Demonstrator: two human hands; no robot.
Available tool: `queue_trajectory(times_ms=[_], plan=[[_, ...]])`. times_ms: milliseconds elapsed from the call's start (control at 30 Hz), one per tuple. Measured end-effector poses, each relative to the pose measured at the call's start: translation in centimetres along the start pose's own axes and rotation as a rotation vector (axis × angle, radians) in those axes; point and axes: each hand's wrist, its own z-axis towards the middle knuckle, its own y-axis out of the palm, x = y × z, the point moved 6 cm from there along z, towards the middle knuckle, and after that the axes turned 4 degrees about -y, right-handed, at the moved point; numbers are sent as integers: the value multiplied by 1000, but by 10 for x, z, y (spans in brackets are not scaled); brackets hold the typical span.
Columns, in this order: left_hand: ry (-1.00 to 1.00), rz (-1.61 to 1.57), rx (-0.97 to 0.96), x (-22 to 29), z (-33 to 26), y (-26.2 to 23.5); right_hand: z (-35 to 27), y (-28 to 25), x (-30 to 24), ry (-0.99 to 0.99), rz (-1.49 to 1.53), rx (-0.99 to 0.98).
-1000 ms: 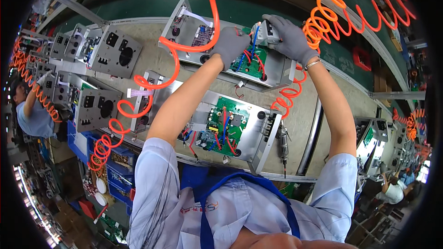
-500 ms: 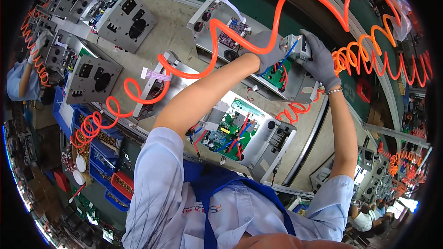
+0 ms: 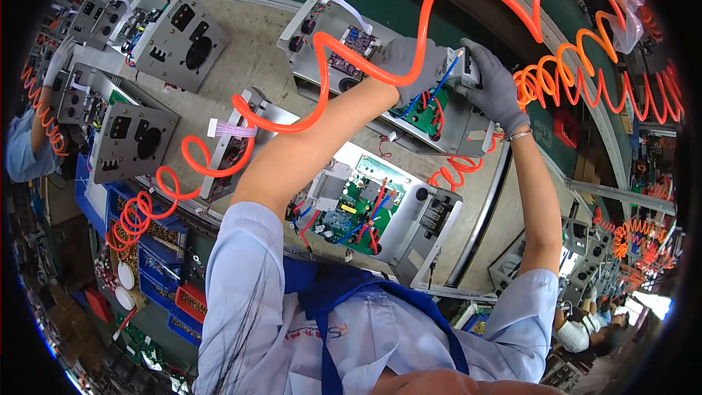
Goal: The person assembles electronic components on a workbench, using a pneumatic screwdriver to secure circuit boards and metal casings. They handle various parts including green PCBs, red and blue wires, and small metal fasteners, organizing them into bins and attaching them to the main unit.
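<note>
Gloved in grey, my right hand (image 3: 499,88) wraps its fingers round the right side of a small grey metal piece (image 3: 468,72) above an opened metal chassis (image 3: 316,66). My left hand (image 3: 414,66), also gloved, is closed at the left of that piece, its fingertips hidden and partly covered by an orange coiled hose (image 3: 423,36). Beneath the hands lies a green circuit board (image 3: 423,118) with red and blue wires. One blue wire (image 3: 441,86) slants up beside the grey piece. Farther left in the chassis sits a purple board (image 3: 355,50) with a white ribbon cable.
Nearer to me stands a second open chassis (image 3: 409,238) with a green board (image 3: 358,208). Grey units (image 3: 186,40) line the left side. Blue bins (image 3: 159,267) and a red bin (image 3: 191,301) hold small parts. A co-worker's gloved hand (image 3: 60,58) is at far left.
The whole scene has shifted slightly left in the picture. Both hands stay at the grey metal piece, which sits a little more tilted. The co-worker's hand at far left has moved.
</note>
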Motion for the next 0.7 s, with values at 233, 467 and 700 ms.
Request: queue_trajectory(times_ms=[233,467,700], plan=[[-164,-157,-50,-15,7,-7,0,-1,-1,-17,10,23],[-443,-1203,-69,-40,-22,26,1,-2,-2,3,38,4],[-544,-1196,-100,-39,-35,14,3,-1,-4,-3,54,3]])
